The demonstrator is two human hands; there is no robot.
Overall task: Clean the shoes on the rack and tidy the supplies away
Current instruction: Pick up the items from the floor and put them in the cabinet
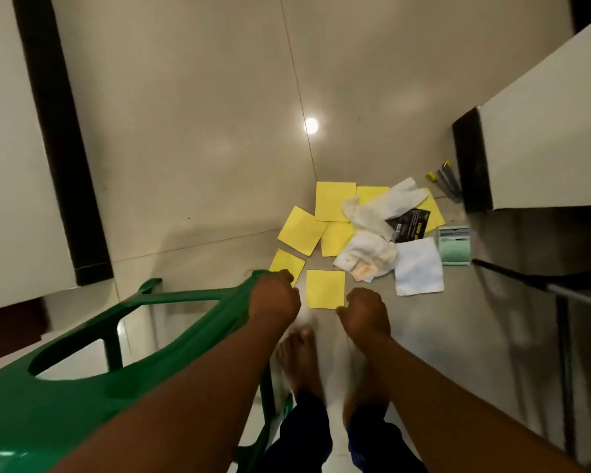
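**Q:** Two hands show in the head view; how do the fingers lie?

**A:** Left hand: fingers curled round the top edge of the green chair, gripping it. Right hand: fingers curled in loosely, holding nothing, apart from the chair. Both are blurred, so single fingertips cannot be told.

**Q:** What lies beyond the hands?

**A:** Just past the knuckles, on the floor, lie several yellow sheets; the nearest sits between the two hands, the others fan out above it, some overlapping. On the sheets' right part rest two white gloves and, nearer the person, a crumpled white cloth with an orange stain. A black packet lies beside the gloves, partly on a yellow sheet. A flat white cloth lies right of the crumpled one, touching it.

**Q:** And further right?

**A:** A pale green box stands just beside the flat cloth. Above it, against a dark base of the white cabinet, lie thin grey tools with yellow tips; what they are cannot be told.

**Q:** Where are the shoes and rack?

**A:** A dark metal frame runs along the right edge; whether it is the rack cannot be told. Below the hands stand two bare feet and dark trouser legs.
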